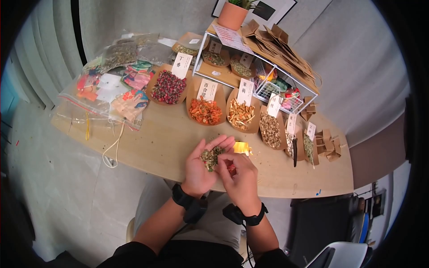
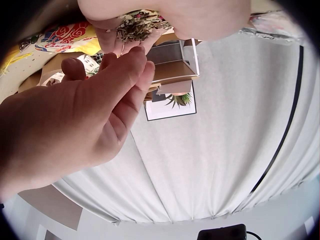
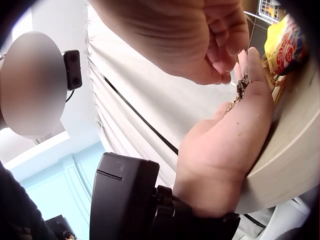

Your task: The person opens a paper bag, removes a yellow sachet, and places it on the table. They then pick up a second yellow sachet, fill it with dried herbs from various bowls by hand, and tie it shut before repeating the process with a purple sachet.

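Observation:
My left hand [image 1: 201, 167] lies palm up over the front edge of the table, fingers extended. A small heap of mixed dried herbs [image 1: 210, 157] rests on that palm, greenish and brown with some red bits. Close over the heap is my right hand [image 1: 239, 174], its fingers curled and thumb near the index finger; nothing shows between the fingertips in the right wrist view. Behind the right hand lies a yellow pouch [image 1: 242, 148] with a red and blue pattern [image 3: 289, 52], partly hidden in the head view.
Labelled paper trays hold rosebuds [image 1: 169, 87], orange petals [image 1: 205, 110], pale dried pieces [image 1: 241, 115] and brown chips [image 1: 270, 129]. A white-framed shelf [image 1: 214, 78] stands behind. Plastic bags [image 1: 118, 56] and printed pouches [image 1: 129, 105] lie left, small paper bags [image 1: 328, 145] right.

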